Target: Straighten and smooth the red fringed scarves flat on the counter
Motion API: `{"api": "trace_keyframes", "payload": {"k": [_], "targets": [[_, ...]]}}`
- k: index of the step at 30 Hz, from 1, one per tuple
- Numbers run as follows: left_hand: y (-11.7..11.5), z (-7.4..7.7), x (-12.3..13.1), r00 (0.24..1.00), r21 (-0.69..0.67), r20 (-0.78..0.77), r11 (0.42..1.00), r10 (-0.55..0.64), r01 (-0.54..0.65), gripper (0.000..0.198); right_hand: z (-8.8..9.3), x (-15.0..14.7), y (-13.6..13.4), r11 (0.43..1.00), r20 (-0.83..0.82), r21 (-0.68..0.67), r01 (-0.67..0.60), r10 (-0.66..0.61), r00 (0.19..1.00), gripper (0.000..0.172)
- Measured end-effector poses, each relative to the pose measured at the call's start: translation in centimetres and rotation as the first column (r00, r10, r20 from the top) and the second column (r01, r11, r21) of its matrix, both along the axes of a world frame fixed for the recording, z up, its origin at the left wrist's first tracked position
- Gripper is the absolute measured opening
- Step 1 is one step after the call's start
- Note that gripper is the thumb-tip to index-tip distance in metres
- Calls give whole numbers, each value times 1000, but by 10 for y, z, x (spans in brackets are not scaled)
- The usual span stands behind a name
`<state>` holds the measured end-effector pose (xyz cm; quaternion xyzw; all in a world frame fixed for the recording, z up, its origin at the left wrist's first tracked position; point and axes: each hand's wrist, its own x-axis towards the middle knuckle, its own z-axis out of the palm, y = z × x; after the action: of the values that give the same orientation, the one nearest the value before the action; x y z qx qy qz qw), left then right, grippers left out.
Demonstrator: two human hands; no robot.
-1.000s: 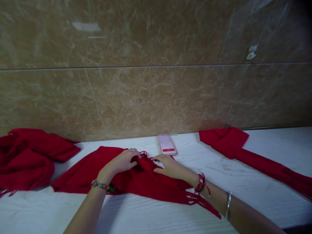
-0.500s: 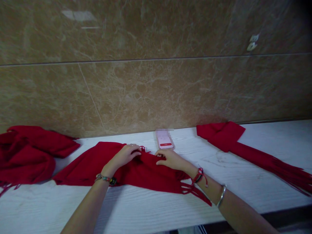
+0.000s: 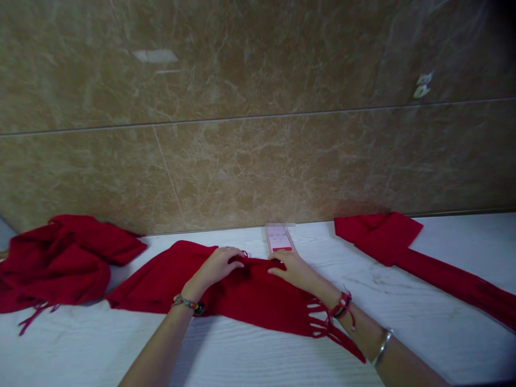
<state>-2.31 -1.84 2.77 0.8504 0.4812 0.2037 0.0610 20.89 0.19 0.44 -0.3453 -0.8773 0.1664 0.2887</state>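
A red fringed scarf (image 3: pixel 258 301) lies spread sideways on the white surface in front of me, its tassels at the right end. My left hand (image 3: pixel 220 266) grips its far edge near the middle, fingers over the edge and thumb on the near side. A little to the right, my right hand (image 3: pixel 292 269) holds the same edge, fingertips curled over it and partly hidden. Just beyond the right hand is a phone (image 3: pixel 279 240) with a lit screen, its lower part covered by the fingers.
A crumpled red scarf (image 3: pixel 68 263) is heaped at the left. Over on the right, a red scarf folded and knotted (image 3: pixel 382 239) trails its tail toward the table (image 3: pixel 407 301) edge. Behind stands a brown marble wall (image 3: pixel 258 161) with a small white fitting (image 3: pixel 422 86).
The view has shifted up and left. The right hand sits further toward the near side of the phone, overlapping it. The scarf's right part looks flatter, with its tassels more spread.
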Motion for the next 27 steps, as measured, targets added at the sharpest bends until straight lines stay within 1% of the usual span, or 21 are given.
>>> {"api": "trace_keyframes", "payload": {"k": [2, 5, 11, 13, 15, 17, 18, 19, 22, 24, 27], "targets": [[-1, -1, 2, 1000, 1, -10, 1000, -19, 19, 10, 0, -7, -4, 1000, -18, 0, 25, -25, 1000, 18], [-2, -3, 5, 998, -5, -44, 999, -47, 47, 10, 0, -14, -7, 999, 9, -2, 48, -48, 999, 11], [-3, -2, 9, 995, -14, -101, 1000, -14, 13, 11, -5, -11, -3, 996, 115, 29, 87, -90, 989, 19], [-3, -4, 11, 996, 15, -81, 999, -34, 35, 11, -6, -10, -3, 997, 113, 32, 70, -73, 991, 17], [-3, -5, 13, 997, 51, -44, 997, -56, 59, 11, -7, -13, -5, 998, 72, 55, 34, -38, 997, 15], [-3, -6, 14, 997, 65, -12, 995, -78, 78, 11, -7, -18, -7, 996, 30, 84, 23, -25, 999, 26], [-3, -7, 15, 996, 63, 1, 994, -86, 86, 11, -7, -21, -8, 996, 26, 89, 31, -33, 999, 28], [-3, -7, 16, 995, 58, 11, 994, -95, 94, 11, -8, -24, -9, 995, 34, 86, 46, -49, 998, 25], [-3, -8, 17, 993, 40, 26, 993, -113, 111, 11, -8, -30, -11, 993, 69, 74, 89, -94, 993, 10], [-4, -7, 17, 993, 26, 19, 993, -114, 113, 12, -7, -31, -11, 992, 76, 72, 103, -108, 991, 9], [-5, -2, 13, 994, 2, -11, 994, -106, 106, 14, -5, -27, -11, 991, 76, 66, 120, -125, 989, 14]]}}
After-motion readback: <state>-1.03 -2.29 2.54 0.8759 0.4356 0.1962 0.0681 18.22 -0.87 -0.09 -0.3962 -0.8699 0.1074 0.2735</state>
